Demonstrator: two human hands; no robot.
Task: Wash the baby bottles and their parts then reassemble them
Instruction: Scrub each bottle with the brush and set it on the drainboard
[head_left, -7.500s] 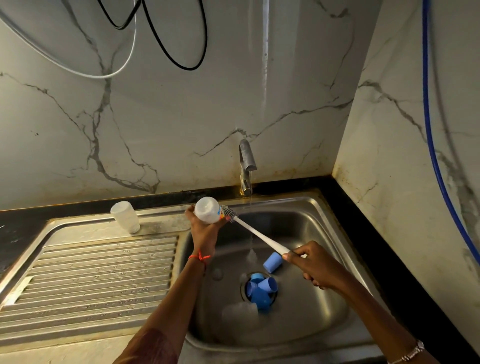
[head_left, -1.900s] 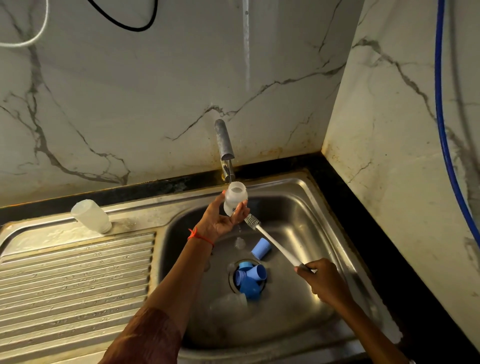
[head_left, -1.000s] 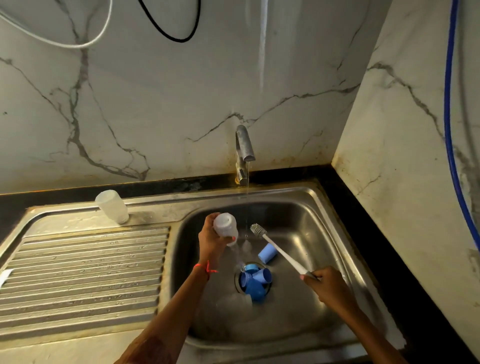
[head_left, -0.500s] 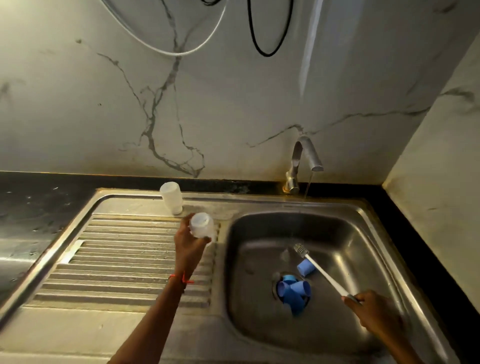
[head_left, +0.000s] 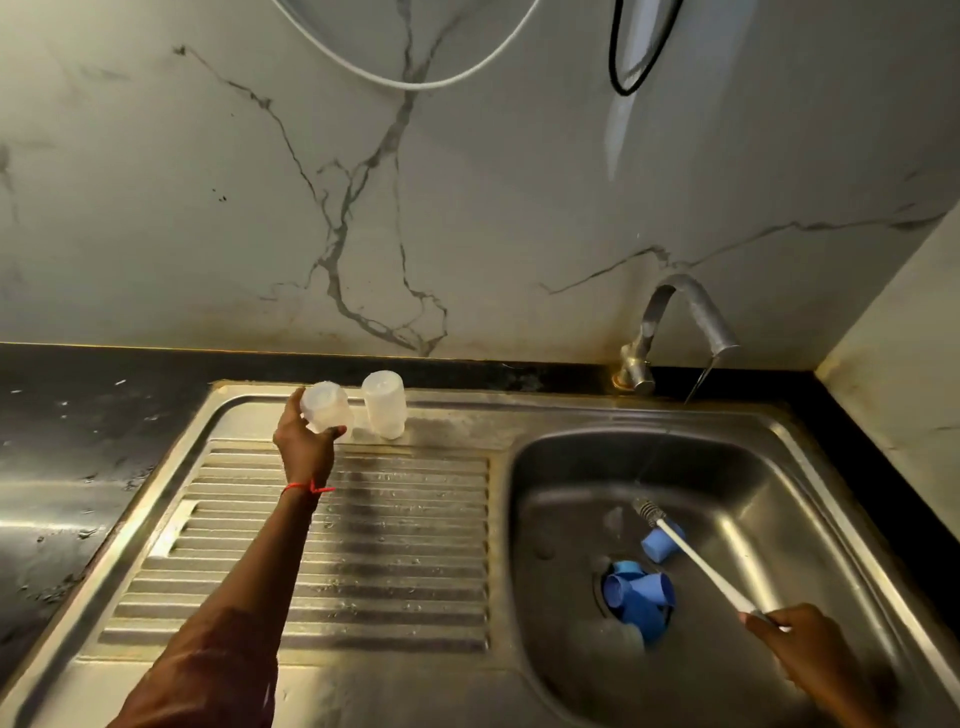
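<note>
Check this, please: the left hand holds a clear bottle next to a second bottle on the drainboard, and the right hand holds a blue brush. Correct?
No: in the head view the brush in the right hand is white, not blue. The rest is right: the left hand holds a clear bottle next to a second bottle on the drainboard.

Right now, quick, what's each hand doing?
Left hand: grips a translucent white plastic bottle.
Right hand: grips a long white-handled bottle brush.
</note>
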